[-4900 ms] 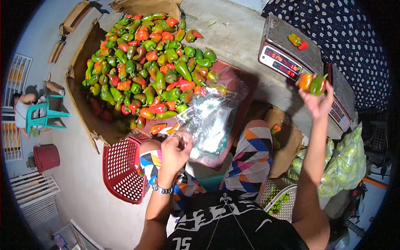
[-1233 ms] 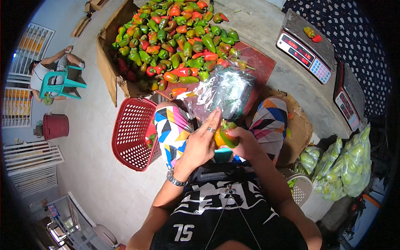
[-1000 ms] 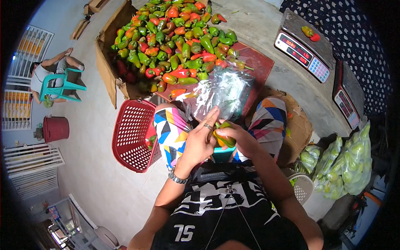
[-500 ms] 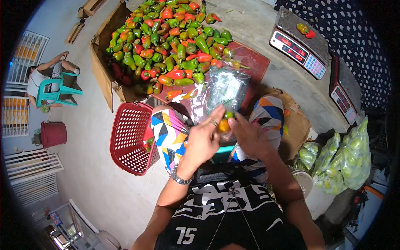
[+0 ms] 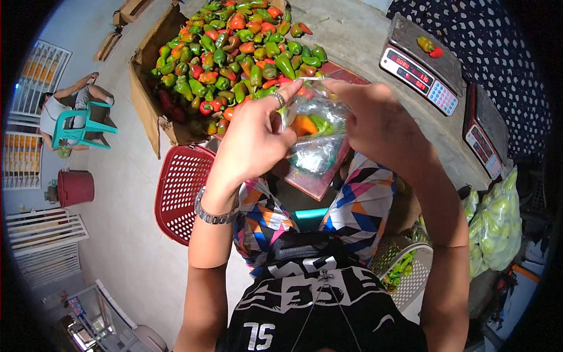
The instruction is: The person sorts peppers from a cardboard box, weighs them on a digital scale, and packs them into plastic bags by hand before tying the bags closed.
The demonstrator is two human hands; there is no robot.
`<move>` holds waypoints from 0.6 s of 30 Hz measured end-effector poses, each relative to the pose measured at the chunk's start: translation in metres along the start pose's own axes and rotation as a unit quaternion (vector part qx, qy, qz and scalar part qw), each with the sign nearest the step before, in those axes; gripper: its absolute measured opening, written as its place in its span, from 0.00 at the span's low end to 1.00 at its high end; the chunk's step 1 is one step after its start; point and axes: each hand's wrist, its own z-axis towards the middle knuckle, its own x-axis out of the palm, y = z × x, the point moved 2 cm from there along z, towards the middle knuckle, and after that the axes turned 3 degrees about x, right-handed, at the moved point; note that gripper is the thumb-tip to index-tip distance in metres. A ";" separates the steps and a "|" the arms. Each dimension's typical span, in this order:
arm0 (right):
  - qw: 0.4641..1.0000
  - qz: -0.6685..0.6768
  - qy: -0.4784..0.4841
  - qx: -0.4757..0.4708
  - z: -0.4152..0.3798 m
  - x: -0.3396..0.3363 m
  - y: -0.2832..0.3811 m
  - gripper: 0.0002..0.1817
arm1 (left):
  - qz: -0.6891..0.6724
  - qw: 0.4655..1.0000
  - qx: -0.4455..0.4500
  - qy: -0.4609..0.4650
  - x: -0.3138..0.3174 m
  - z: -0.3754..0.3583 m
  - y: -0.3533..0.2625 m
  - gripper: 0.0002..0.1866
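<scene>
Between my hands hangs a clear plastic bag (image 5: 319, 157) with orange and green peppers (image 5: 314, 124) inside. My left hand (image 5: 258, 132), wearing a ring, pinches the bag's upper left edge. On the other side, my right hand (image 5: 369, 120) grips the upper right edge with its fingers closed. The bag is above the corner of a dark red board (image 5: 314, 185). Just beyond lies a big heap of green, red and orange peppers (image 5: 234, 58) in an opened cardboard box (image 5: 141, 100).
A red perforated basket (image 5: 182, 193) stands at left, a pale basket (image 5: 413, 281) with green peppers at lower right. Two digital scales (image 5: 419, 79) sit at right, one bearing peppers. Filled plastic bags (image 5: 498, 223) stand below them. A person (image 5: 76, 105) sits on a green chair (image 5: 88, 126).
Both hands have moved up and away from my lap, raising the bag. The peppers that were between my fingers are now inside the bag. My knees have shifted.
</scene>
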 end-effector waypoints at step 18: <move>0.907 -0.365 -0.087 -0.193 0.022 -0.019 0.009 0.36 | 0.019 0.998 0.063 0.001 -0.019 0.028 -0.012 0.38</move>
